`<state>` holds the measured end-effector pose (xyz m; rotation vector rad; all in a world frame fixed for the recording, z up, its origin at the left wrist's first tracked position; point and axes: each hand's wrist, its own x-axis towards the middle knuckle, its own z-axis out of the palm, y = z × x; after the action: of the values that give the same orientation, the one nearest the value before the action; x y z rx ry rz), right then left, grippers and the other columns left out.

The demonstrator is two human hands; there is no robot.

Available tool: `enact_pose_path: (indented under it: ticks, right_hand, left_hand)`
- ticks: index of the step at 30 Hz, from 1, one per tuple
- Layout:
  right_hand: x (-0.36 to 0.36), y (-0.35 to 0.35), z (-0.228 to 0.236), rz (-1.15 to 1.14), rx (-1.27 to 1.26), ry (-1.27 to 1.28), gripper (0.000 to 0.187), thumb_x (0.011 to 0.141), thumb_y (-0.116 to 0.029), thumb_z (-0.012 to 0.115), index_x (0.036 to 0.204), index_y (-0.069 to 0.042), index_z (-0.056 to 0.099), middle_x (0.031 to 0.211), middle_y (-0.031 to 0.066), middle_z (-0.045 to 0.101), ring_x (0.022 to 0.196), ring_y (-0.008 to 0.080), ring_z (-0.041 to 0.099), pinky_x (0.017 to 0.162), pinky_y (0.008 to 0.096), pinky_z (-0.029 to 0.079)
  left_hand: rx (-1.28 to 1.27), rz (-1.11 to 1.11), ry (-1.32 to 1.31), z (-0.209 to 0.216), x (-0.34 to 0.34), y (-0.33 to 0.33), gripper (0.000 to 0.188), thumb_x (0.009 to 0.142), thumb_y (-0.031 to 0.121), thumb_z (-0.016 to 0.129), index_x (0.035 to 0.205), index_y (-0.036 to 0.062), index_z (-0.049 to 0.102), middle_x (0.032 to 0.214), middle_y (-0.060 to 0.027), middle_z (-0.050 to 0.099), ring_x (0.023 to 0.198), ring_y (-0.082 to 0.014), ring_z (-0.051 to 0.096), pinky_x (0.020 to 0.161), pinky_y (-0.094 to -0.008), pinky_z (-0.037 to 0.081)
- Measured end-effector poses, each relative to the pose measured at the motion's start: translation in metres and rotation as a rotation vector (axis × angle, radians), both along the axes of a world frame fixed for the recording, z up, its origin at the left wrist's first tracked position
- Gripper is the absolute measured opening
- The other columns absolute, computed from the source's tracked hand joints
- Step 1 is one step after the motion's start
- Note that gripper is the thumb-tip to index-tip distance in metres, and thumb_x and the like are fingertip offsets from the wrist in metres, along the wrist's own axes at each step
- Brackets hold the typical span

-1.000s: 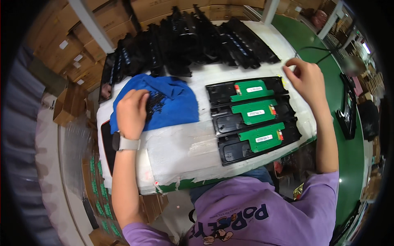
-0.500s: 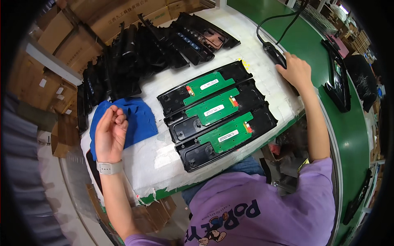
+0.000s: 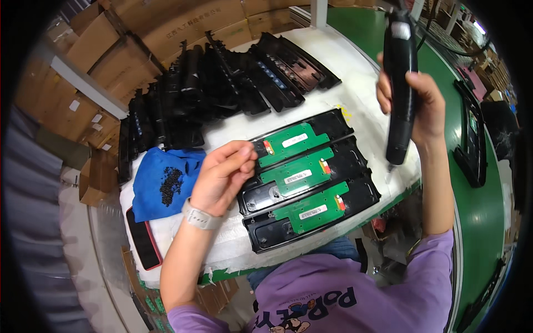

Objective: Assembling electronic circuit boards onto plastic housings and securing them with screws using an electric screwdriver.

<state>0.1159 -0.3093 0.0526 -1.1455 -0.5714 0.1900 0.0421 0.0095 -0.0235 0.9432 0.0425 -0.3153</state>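
In my right hand (image 3: pixel 427 114) is a black electric screwdriver (image 3: pixel 401 94), held upright with its bit pointing down over the right end of the white padded table. My left hand (image 3: pixel 222 175) has thumb and fingertips pinched together, beside the left end of the black plastic panels; whatever they hold is too small to make out. Three such panels lie side by side, each carrying a green circuit board: a far board (image 3: pixel 294 141), a middle board (image 3: pixel 297 175) and a near board (image 3: pixel 311 210). Left of my left hand, a pile of small black screws (image 3: pixel 171 187) rests on a blue cloth (image 3: pixel 145 172).
A row of stacked black plastic panels (image 3: pixel 194 91) lines the table's far side. A phone (image 3: pixel 143 241) lies at the left edge. To the right runs a green bench (image 3: pixel 483 222) with a black frame (image 3: pixel 472 136) on it. Cardboard boxes (image 3: pixel 205 28) stand behind.
My right hand has lifted the screwdriver from the table and turned it upright. My left hand has moved right, from over the cloth to the panels, uncovering the screws.
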Motion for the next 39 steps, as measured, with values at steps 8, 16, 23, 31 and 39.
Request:
enact_pose_path:
  ticks: [8,16,23,31,39]
  right_hand:
    - [0.016,0.110,0.048,0.440,0.316,-0.345,0.046,0.089,-0.033,0.038,0.120,0.001,0.040,0.080,0.0064,0.046,0.058,0.0140,0.048,0.067,0.0317,0.042]
    - [0.025,0.116,0.027,0.420,0.247,-0.389,0.042,0.091,-0.042,0.036,0.114,-0.007,0.043,0.068,-0.0006,0.045,0.051,0.0112,0.045,0.062,0.0292,0.041]
    - [0.003,0.127,0.023,0.252,0.212,-0.116,0.040,0.091,-0.044,0.037,0.111,-0.010,0.045,0.063,-0.0015,0.045,0.047,0.0107,0.043,0.059,0.0284,0.041]
    - [0.002,0.130,0.018,0.269,0.247,-0.141,0.036,0.090,-0.039,0.039,0.106,-0.008,0.048,0.064,0.0007,0.047,0.047,0.0118,0.045,0.056,0.0284,0.042]
    - [0.022,0.132,0.000,0.340,0.383,-0.150,0.027,0.084,-0.026,0.050,0.091,0.001,0.053,0.067,0.0093,0.055,0.047,0.0156,0.050,0.049,0.0266,0.042]
  left_hand:
    - [-0.139,0.038,0.021,0.000,0.001,-0.017,0.015,0.091,0.011,0.050,0.094,-0.0020,0.055,0.084,-0.0055,0.057,0.066,-0.0080,0.046,0.060,-0.0205,0.040]
    - [-0.135,0.061,0.066,-0.006,-0.006,-0.007,0.018,0.090,0.015,0.053,0.094,-0.0028,0.056,0.083,-0.0079,0.058,0.062,-0.0079,0.044,0.058,-0.0199,0.039]
    - [0.006,0.079,0.026,-0.005,-0.012,-0.011,0.022,0.090,0.018,0.054,0.097,-0.0027,0.057,0.083,-0.0104,0.061,0.060,-0.0070,0.045,0.057,-0.0183,0.039]
    - [0.106,0.071,-0.035,-0.005,-0.014,-0.008,0.016,0.088,0.013,0.056,0.094,-0.0019,0.059,0.081,-0.0119,0.063,0.056,-0.0068,0.046,0.053,-0.0177,0.038]
    - [0.091,-0.007,-0.025,0.001,-0.015,-0.008,0.023,0.089,0.018,0.055,0.095,-0.0039,0.058,0.080,-0.0119,0.062,0.056,-0.0062,0.045,0.051,-0.0177,0.036]
